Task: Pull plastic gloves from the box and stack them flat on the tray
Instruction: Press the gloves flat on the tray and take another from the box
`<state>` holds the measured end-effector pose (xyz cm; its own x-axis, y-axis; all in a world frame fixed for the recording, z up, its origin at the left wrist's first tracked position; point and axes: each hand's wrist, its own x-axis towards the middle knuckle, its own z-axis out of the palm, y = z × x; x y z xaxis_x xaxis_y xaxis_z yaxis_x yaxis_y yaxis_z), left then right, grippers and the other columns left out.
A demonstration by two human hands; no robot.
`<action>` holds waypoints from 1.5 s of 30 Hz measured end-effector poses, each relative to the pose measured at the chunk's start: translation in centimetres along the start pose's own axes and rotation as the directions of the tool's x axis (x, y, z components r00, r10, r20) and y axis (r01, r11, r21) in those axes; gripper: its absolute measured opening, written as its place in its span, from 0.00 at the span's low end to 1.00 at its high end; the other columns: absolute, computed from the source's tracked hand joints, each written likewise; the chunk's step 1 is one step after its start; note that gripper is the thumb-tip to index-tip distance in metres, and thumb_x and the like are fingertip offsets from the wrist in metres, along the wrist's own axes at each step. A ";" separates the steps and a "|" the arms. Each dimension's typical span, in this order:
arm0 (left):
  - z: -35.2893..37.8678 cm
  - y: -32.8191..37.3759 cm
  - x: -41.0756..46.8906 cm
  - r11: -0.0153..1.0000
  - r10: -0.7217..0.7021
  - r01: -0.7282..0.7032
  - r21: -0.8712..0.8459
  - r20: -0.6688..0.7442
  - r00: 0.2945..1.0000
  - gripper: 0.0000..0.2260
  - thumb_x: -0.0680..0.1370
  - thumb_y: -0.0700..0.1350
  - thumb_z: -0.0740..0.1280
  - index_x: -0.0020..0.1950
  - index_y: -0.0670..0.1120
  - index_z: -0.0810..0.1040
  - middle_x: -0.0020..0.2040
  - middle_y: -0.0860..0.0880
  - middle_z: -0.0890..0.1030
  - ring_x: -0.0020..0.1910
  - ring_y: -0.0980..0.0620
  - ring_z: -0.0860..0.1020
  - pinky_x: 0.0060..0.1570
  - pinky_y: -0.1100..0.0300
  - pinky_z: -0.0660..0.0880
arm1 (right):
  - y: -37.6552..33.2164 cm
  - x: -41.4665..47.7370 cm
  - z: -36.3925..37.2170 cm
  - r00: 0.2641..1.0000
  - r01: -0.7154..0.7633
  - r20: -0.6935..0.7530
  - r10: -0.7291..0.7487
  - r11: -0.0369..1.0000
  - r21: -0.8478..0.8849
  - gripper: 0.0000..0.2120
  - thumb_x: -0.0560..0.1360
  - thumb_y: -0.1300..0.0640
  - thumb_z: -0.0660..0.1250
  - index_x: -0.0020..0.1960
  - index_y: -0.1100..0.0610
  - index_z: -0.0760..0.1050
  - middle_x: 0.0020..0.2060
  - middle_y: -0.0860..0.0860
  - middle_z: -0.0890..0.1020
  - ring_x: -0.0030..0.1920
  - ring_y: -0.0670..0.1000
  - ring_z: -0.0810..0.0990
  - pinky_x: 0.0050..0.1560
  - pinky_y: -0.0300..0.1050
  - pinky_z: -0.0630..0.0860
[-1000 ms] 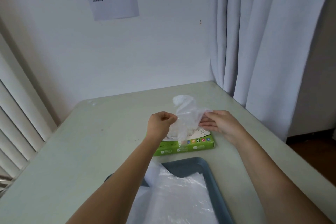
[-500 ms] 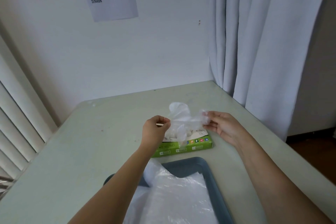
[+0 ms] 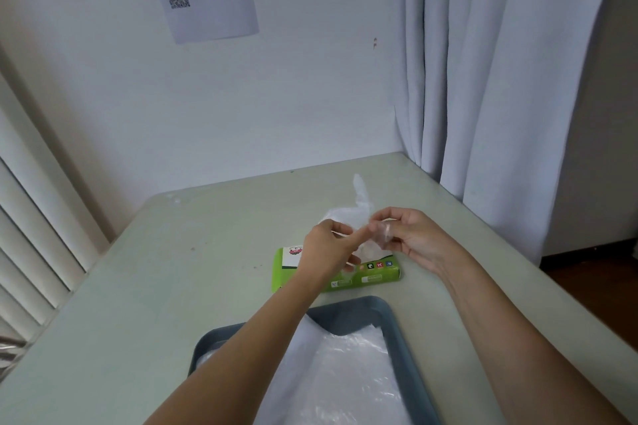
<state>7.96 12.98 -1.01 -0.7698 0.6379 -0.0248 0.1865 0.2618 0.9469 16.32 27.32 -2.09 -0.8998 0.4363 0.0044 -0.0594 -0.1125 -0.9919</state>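
Where right hand (image 3: 412, 240) pinches, glove (image 3: 346, 217) bunches.

left hand (image 3: 328, 247): held up, fingers curled, thumb and forefinger pinch the plastic glove (image 3: 360, 197) | right hand (image 3: 412, 238): level with it, fingers curled, pinches the same glove | hands: close together, nearly touching | forearms: bare, stretched forward, converging toward the hands

Bare tabletop (image 3: 165, 272) lies wide on the left & far side, room for a hand to pass. Green box (image 3: 376, 278) sits mid-table w/ left hand (image 3: 324, 248), right hand (image 3: 414, 238) & a bunched glove (image 3: 359, 214) over it. Near centre: tray (image 3: 348, 316) w/ glove stack (image 3: 345, 376), left arm (image 3: 241, 355) crossing above. Far right, curtain (image 3: 500, 79) hems the corner; wall (image 3: 276, 97) shuts the far edge.
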 end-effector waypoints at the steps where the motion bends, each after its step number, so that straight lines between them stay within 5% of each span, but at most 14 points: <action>1: 0.2 -0.1 0.0 1.000 0.002 -0.002 0.014 0.005 1.000 0.20 0.70 0.55 0.75 0.50 0.44 0.74 0.43 0.45 0.83 0.32 0.50 0.82 0.32 0.59 0.79 | 0.0 0.1 0.1 1.000 -0.012 0.015 0.012 1.000 0.000 0.02 0.75 0.64 0.67 0.47 0.60 0.78 0.36 0.54 0.82 0.35 0.46 0.81 0.34 0.36 0.77; 6: 0.5 -0.6 0.6 0.994 0.019 -0.024 -0.106 -0.048 0.999 0.12 0.74 0.44 0.74 0.50 0.37 0.77 0.38 0.41 0.84 0.31 0.50 0.81 0.38 0.57 0.81 | -0.2 -0.1 -0.2 0.980 -0.043 0.200 0.020 0.993 0.114 0.21 0.71 0.48 0.71 0.57 0.61 0.75 0.48 0.58 0.84 0.45 0.52 0.83 0.45 0.40 0.80; 9: 0.3 -0.8 0.9 0.988 0.009 -0.021 -0.153 -0.074 0.997 0.09 0.75 0.42 0.72 0.46 0.36 0.79 0.33 0.43 0.82 0.31 0.50 0.82 0.39 0.59 0.82 | -0.3 -0.2 -0.4 0.971 0.004 0.238 0.011 0.998 -0.063 0.25 0.66 0.57 0.78 0.60 0.57 0.74 0.51 0.54 0.84 0.51 0.52 0.83 0.50 0.41 0.78; 11: 0.1 -0.9 1.1 0.987 -0.003 -0.011 -0.160 -0.088 0.996 0.07 0.75 0.42 0.72 0.42 0.38 0.79 0.33 0.44 0.82 0.33 0.49 0.82 0.42 0.57 0.82 | -0.1 0.0 -0.3 0.987 0.026 0.160 0.001 0.985 -0.168 0.22 0.65 0.62 0.77 0.57 0.56 0.76 0.43 0.54 0.83 0.46 0.52 0.83 0.48 0.41 0.78; 15: -0.5 -1.1 1.2 0.987 0.004 -0.017 -0.158 -0.083 0.997 0.08 0.73 0.42 0.75 0.42 0.38 0.79 0.31 0.46 0.82 0.29 0.52 0.79 0.42 0.57 0.81 | 0.0 0.2 -0.3 0.999 0.033 0.026 -0.030 0.993 -0.114 0.08 0.71 0.71 0.70 0.47 0.61 0.78 0.35 0.54 0.81 0.36 0.48 0.82 0.40 0.37 0.80; 20: -2.6 -2.2 1.5 0.999 0.002 -0.007 -0.040 -0.127 0.992 0.06 0.73 0.38 0.73 0.47 0.41 0.78 0.29 0.47 0.78 0.25 0.53 0.75 0.37 0.57 0.80 | 0.3 1.3 -1.7 0.946 0.083 -0.323 -0.027 0.983 0.162 0.09 0.75 0.74 0.62 0.43 0.63 0.74 0.38 0.55 0.75 0.36 0.51 0.76 0.34 0.34 0.79; 23: -3.4 -3.2 1.7 0.991 0.007 0.012 0.136 -0.142 0.990 0.07 0.74 0.39 0.70 0.51 0.46 0.77 0.28 0.51 0.77 0.22 0.57 0.75 0.30 0.65 0.75 | 0.8 1.4 -1.9 0.969 0.030 -0.244 0.027 0.974 0.227 0.04 0.75 0.64 0.67 0.44 0.62 0.73 0.35 0.56 0.78 0.37 0.52 0.78 0.37 0.37 0.80; 27: -3.3 -4.1 1.9 0.984 -0.035 0.062 0.167 -0.160 0.986 0.10 0.74 0.40 0.69 0.55 0.47 0.76 0.34 0.47 0.80 0.29 0.52 0.78 0.40 0.55 0.81 | 1.5 1.0 -1.6 0.983 -0.166 0.023 0.184 0.928 -0.333 0.24 0.61 0.48 0.78 0.50 0.61 0.78 0.43 0.53 0.82 0.43 0.48 0.80 0.46 0.37 0.75; 31: -2.9 -4.1 1.4 0.963 0.073 -0.040 0.268 -0.113 0.991 0.14 0.76 0.40 0.66 0.60 0.51 0.72 0.37 0.50 0.78 0.30 0.53 0.77 0.34 0.62 0.77 | 2.7 1.5 0.5 0.996 -0.024 -0.086 -0.025 0.852 -0.524 0.10 0.66 0.54 0.78 0.45 0.57 0.83 0.36 0.44 0.82 0.39 0.43 0.79 0.40 0.30 0.71; 35: -2.6 -4.3 0.8 0.757 0.311 -0.271 0.595 0.037 0.950 0.16 0.77 0.38 0.61 0.61 0.54 0.72 0.46 0.50 0.75 0.39 0.49 0.79 0.40 0.60 0.75 | 3.9 2.3 1.6 0.965 0.062 -0.185 -0.188 0.845 -0.531 0.04 0.73 0.59 0.72 0.41 0.58 0.84 0.33 0.47 0.82 0.36 0.45 0.77 0.38 0.38 0.70; 40: -2.4 -4.2 1.1 0.705 0.240 -0.216 0.675 0.059 0.969 0.08 0.79 0.43 0.62 0.56 0.46 0.77 0.50 0.46 0.75 0.46 0.46 0.78 0.45 0.59 0.71 | 3.4 2.2 1.6 0.913 0.107 -0.335 -0.235 0.927 -0.359 0.06 0.74 0.61 0.70 0.40 0.61 0.83 0.36 0.53 0.83 0.37 0.46 0.78 0.42 0.37 0.74; 45: -2.5 -4.2 1.1 0.749 0.191 -0.153 0.644 0.011 0.982 0.10 0.75 0.36 0.60 0.51 0.46 0.78 0.47 0.49 0.75 0.43 0.50 0.75 0.43 0.62 0.69 | 2.2 2.0 1.9 0.832 0.222 -0.430 -0.351 0.920 -0.322 0.12 0.76 0.62 0.66 0.34 0.62 0.79 0.33 0.51 0.83 0.37 0.46 0.80 0.50 0.46 0.75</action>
<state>4.81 10.78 -4.16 -0.7129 0.6843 0.1530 0.6510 0.5649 0.5070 13.62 26.25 -4.00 -0.5419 0.7863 0.2969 -0.1151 0.2805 -0.9529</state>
